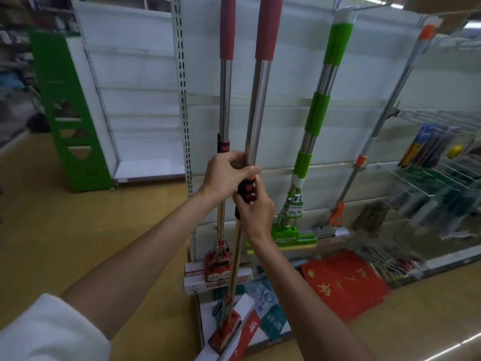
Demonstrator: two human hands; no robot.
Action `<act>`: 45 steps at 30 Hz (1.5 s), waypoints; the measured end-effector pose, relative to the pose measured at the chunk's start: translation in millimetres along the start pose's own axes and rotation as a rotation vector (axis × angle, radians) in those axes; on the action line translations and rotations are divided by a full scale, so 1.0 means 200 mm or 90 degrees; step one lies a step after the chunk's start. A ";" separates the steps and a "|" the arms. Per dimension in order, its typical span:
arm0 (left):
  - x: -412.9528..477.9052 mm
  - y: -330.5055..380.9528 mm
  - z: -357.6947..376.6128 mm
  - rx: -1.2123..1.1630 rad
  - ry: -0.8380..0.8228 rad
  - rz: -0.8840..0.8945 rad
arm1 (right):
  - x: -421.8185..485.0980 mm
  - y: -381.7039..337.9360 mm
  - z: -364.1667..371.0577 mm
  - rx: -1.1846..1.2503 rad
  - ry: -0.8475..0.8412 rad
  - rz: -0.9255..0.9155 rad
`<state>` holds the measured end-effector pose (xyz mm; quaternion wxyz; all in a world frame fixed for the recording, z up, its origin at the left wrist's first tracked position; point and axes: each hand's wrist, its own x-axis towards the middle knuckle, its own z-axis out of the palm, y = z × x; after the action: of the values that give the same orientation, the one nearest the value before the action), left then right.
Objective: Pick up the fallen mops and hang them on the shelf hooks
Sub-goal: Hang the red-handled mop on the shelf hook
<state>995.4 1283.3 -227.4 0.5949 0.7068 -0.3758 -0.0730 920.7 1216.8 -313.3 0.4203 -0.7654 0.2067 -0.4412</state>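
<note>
I hold a red sponge mop (256, 105) upright in front of the shelf; its steel pole runs up to a red foam grip, and its red head (226, 334) hangs low near the floor. My left hand (226, 173) grips the pole just above the black-and-red lever handle. My right hand (253, 209) grips that handle from below. A second red mop (225, 100) hangs just left of it against the shelf upright. To the right hang a green mop (318, 113) and an orange-tipped mop (385, 121). The hooks at the top are out of view.
The white slotted shelf upright (183, 100) stands behind the mops. Red mats (346, 285) and packaged goods lie on the bottom shelf. Wire racks (429, 178) with brushes jut out at the right. A green-ended shelf unit (67, 113) stands at the left on yellow floor.
</note>
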 end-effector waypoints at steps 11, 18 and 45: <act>0.00 -0.01 0.02 0.106 0.064 -0.017 | -0.05 -0.03 0.04 0.066 0.026 0.095; 0.01 0.01 0.02 0.134 0.092 -0.030 | -0.04 -0.03 0.04 0.058 0.036 0.056; -0.02 0.14 0.13 -0.100 -0.051 -0.019 | -0.01 0.03 -0.23 0.124 -0.074 0.047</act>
<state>966.0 1265.9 -210.7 0.6316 0.6602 -0.3819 -0.1395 881.7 1194.0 -306.8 0.5200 -0.7370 0.1659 -0.3987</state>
